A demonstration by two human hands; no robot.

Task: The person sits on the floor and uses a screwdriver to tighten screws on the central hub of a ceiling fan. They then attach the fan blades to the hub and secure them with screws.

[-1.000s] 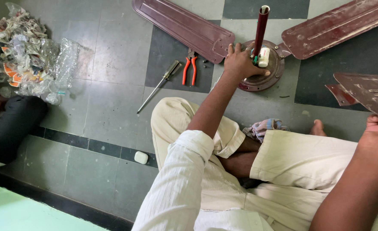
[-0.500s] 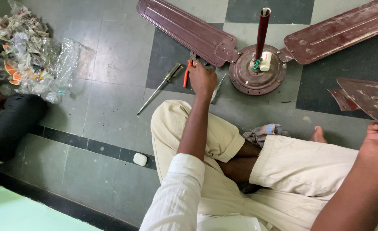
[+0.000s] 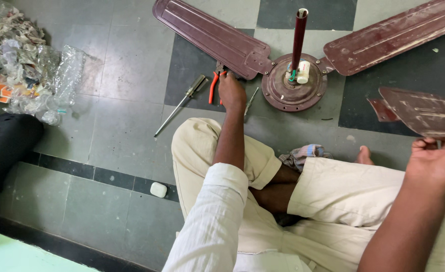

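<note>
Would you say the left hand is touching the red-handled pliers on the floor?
Touching: the head view shows the left hand lying over the red-handled pliers, its fingers covering their handles with no gap.

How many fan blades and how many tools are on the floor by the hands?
Fan blades: 3, two on the motor, one loose blade in the right hand.
Tools: 2, pliers at the left hand, screwdriver.
Total: 5
</note>
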